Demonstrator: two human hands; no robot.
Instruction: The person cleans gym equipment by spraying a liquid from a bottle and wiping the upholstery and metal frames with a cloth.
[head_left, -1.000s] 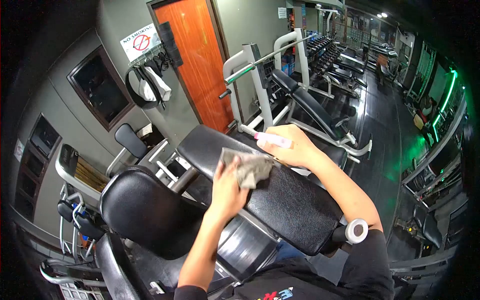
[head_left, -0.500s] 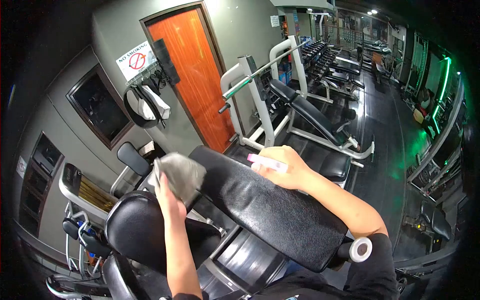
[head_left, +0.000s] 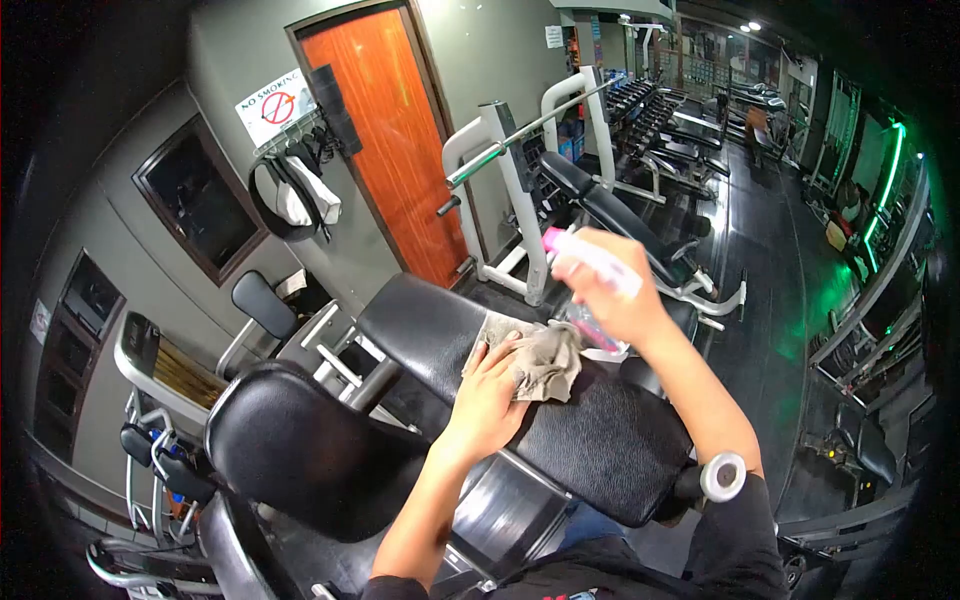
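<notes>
My left hand (head_left: 487, 402) presses a crumpled grey-beige cloth (head_left: 553, 375) onto the long black padded bench (head_left: 620, 440). Its fingers lie over the cloth's left part, while the rest bunches up to the right. Just beyond the cloth, above the pad's far edge, my right hand (head_left: 628, 300) grips a spray bottle (head_left: 604, 264). The bottle has a pink nozzle and a clear lower body with pinkish contents; motion blurs it slightly, and the fingers cover its middle.
A black seat pad (head_left: 290, 440) stands left of the bench. A white-ended bar (head_left: 723, 477) juts out near my right elbow. Farther off are a barbell rack (head_left: 520, 190), an inclined bench (head_left: 625, 225), an orange door (head_left: 390, 130) and a dumbbell rack (head_left: 640, 110).
My left hand has brought the cloth right and down from the air onto the pad, flattening part of it. My right hand has moved up and right, turning the bottle more upright.
</notes>
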